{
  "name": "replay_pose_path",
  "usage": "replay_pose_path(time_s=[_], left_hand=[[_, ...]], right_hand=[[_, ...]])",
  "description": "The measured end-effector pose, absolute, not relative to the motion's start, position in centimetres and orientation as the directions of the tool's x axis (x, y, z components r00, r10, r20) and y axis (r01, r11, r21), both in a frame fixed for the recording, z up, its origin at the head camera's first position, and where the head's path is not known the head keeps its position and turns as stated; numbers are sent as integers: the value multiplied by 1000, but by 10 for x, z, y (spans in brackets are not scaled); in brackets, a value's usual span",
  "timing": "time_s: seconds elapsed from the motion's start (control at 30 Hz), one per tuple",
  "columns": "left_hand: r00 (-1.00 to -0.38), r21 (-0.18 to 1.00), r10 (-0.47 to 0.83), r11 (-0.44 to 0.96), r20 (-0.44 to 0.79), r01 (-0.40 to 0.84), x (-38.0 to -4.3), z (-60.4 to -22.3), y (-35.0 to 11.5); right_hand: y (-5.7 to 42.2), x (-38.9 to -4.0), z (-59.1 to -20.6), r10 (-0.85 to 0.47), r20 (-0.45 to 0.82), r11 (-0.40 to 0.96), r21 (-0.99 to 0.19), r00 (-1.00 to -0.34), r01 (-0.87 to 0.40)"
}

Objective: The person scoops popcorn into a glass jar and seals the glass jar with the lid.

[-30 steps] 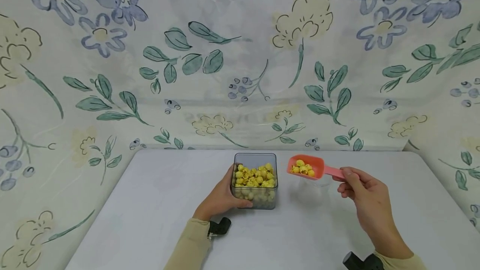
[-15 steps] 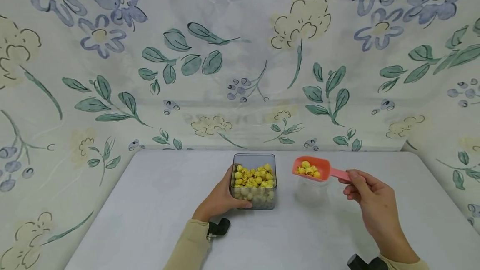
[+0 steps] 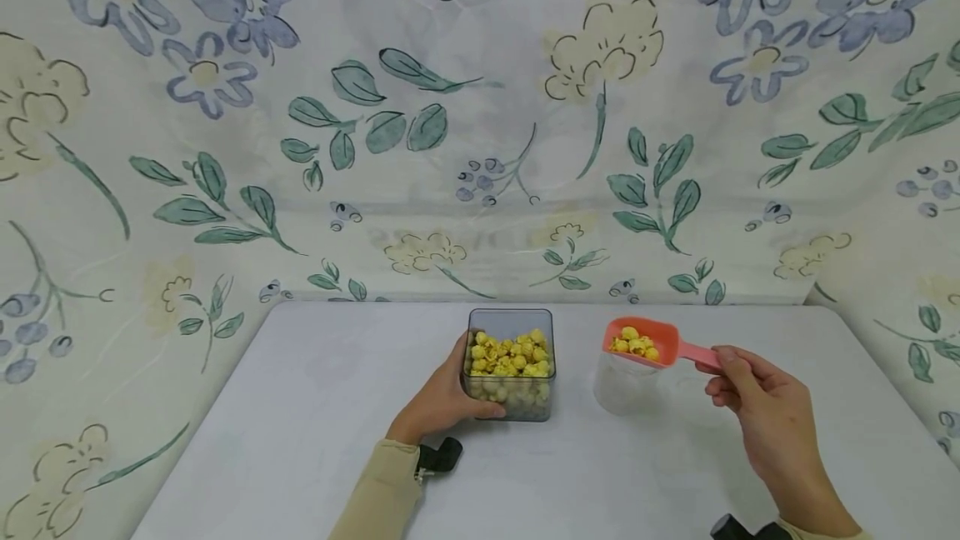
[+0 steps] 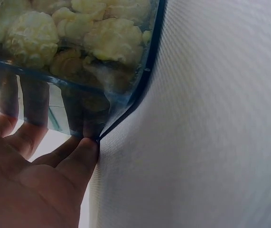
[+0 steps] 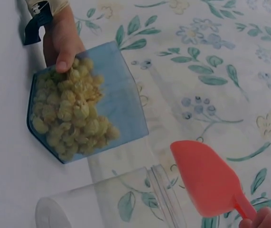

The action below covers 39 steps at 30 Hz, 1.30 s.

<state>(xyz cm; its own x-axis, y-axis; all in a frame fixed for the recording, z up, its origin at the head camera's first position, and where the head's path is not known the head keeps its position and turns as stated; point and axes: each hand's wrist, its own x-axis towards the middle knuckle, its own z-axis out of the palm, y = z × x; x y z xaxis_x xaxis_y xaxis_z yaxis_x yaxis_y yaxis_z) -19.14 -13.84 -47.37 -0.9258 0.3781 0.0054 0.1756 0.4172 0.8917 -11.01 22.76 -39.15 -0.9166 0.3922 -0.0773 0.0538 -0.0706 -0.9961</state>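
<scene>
My left hand point(image 3: 444, 397) grips the left side of a clear bluish square container point(image 3: 516, 400) that stands on the table, its thumb across the front. Yellow popcorn point(image 3: 510, 354) fills much of the container. By its handle my right hand point(image 3: 772, 415) pinches a coral-red scoop point(image 3: 663, 344), held level with several popcorn pieces in it. Under the scoop stands a clear round jar point(image 3: 626, 390), its mouth partly hidden in the head view. In the right wrist view the scoop point(image 5: 206, 180) is above and apart from the jar's rim point(image 5: 166, 194).
A white table point(image 3: 315, 407) bears the container and the jar, which stand side by side with a gap between them. Behind the table hangs a floral cloth point(image 3: 480, 132). Each wrist wears a black camera; the left camera point(image 3: 441, 455) is near the container's front.
My right hand has moved the loaded scoop to the right and slightly toward me, from beside the container to over the jar. The left hand and container have stayed put.
</scene>
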Motion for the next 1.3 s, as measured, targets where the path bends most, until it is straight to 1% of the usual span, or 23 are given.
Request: replay_pose_path(time_s=[0.27,0.43,0.63,0.93,1.1,1.3], left_hand=[[-918,908,397,379,14,178,-193,-476,-139],[-912,916,409,357,21,182,-192,-473,-138],[-917,904,398,385,19,186,-191,-476,-137],[-918,898,396,394,25,194,-190,-476,-139],[-916,903,399,383,28,194,-190,-475,-139],[-919,900,395,394,19,188,-190,-475,-138]], right_hand=[[234,-110,-391,420,-134,-107,-989,-897,98],[239,-107,-392,417,-133,-103,-990,-899,99],[244,-106,-394,438,-169,-94,-985,-883,142],[250,-104,-394,421,-131,-98,-990,-898,98],[252,-105,-394,435,-150,-56,-989,-888,140],[254,-106,-391,458,-145,30,-984,-877,178]])
